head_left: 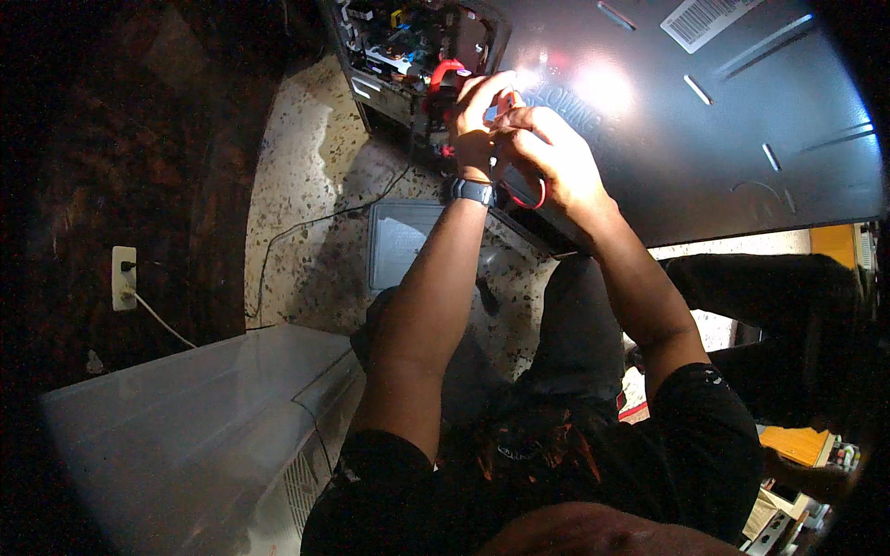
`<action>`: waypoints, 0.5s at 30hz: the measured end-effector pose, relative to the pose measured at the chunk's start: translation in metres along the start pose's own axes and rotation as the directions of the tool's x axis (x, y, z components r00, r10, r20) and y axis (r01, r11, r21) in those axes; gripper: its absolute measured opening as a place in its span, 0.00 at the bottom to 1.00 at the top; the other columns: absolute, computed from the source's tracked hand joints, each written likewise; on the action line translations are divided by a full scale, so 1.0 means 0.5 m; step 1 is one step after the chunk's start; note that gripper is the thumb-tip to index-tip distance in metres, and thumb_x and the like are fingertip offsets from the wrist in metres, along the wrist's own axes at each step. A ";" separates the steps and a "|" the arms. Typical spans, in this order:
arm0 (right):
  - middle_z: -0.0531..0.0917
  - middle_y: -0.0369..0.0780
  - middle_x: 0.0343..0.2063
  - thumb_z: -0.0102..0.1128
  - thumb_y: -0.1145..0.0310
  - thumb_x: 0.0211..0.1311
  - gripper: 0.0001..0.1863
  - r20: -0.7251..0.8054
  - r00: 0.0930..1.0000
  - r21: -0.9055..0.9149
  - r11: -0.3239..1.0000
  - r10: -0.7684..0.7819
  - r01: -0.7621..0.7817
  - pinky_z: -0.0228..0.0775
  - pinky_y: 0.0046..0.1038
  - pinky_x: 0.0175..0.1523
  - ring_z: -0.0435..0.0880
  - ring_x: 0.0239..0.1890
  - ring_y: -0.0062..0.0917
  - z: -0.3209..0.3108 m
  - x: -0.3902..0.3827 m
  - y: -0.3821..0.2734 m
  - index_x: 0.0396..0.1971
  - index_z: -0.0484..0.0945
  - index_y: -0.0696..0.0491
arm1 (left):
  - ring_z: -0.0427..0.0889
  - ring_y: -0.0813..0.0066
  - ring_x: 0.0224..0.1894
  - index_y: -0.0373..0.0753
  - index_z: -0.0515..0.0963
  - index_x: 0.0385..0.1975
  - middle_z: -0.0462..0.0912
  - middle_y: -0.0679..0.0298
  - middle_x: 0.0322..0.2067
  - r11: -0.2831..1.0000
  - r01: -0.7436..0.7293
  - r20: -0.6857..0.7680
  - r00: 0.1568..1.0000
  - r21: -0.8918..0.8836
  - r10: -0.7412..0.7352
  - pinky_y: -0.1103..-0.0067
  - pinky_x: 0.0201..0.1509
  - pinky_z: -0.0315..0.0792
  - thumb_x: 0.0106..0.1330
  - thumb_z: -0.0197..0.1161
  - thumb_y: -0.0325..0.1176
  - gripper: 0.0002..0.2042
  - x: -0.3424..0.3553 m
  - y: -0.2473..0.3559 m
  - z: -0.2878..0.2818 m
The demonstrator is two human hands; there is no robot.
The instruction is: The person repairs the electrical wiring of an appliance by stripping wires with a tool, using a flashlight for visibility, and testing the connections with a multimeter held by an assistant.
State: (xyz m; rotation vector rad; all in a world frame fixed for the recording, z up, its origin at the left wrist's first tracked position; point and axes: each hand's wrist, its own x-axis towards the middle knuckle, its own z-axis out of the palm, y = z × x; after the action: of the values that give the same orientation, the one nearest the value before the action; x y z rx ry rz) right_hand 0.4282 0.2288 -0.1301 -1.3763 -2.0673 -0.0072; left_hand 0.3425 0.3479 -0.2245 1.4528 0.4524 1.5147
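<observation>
My left hand [476, 100], with a dark watch [474, 192] at its wrist, is closed near the inner edge of a large dark metal panel [686, 148]. My right hand [559, 156] meets it, fingers pinched together. Between the fingertips shows a small orange-red piece [505, 100]; its kind is hidden by the fingers. Below my right palm curves a red-edged dark loop [532, 195], maybe a tool handle or a cable. A red curved part [447, 72] sits just beyond my left hand. Past it, an opened compartment [408, 42] holds wires and small components.
Bright light glares on the panel, which carries a white label [705, 18]. A black cord [306, 222] crosses the speckled floor [297, 167] near a pale translucent tray [399, 246]. At left are a wall outlet [123, 278] and a large white appliance [204, 417].
</observation>
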 end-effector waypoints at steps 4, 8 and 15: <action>0.81 0.43 0.48 0.63 0.70 0.57 0.11 -0.025 0.994 -0.131 0.986 -0.109 0.104 0.76 0.35 0.57 0.81 0.53 0.39 0.010 -0.001 0.022 0.41 0.80 0.52 | 0.85 0.70 0.46 0.38 0.79 0.55 0.85 0.62 0.45 0.991 0.104 0.016 0.995 -0.079 -0.103 0.75 0.52 0.78 0.63 0.67 0.34 0.20 -0.007 0.002 0.001; 0.82 0.43 0.49 0.62 0.70 0.58 0.12 -0.037 0.995 -0.063 0.993 -0.097 0.095 0.76 0.35 0.57 0.82 0.54 0.39 0.013 0.016 -0.011 0.43 0.82 0.53 | 0.85 0.67 0.47 0.38 0.82 0.49 0.85 0.60 0.45 0.990 0.111 -0.005 0.994 -0.091 -0.112 0.73 0.53 0.78 0.63 0.65 0.27 0.14 -0.001 -0.013 -0.018; 0.82 0.44 0.51 0.58 0.61 0.70 0.16 0.020 0.977 0.214 0.954 0.212 -0.211 0.71 0.33 0.63 0.81 0.56 0.37 0.009 0.011 -0.015 0.51 0.83 0.52 | 0.84 0.67 0.49 0.38 0.83 0.48 0.85 0.61 0.44 0.996 -0.035 -0.026 0.999 0.085 0.037 0.73 0.55 0.77 0.61 0.66 0.24 0.14 0.010 0.005 -0.002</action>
State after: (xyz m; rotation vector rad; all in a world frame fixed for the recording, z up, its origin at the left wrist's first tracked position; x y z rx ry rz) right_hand 0.4185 0.2317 -0.1284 -1.4514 -1.8461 0.2967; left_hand 0.3416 0.3510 -0.2198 1.5138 0.5148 1.5621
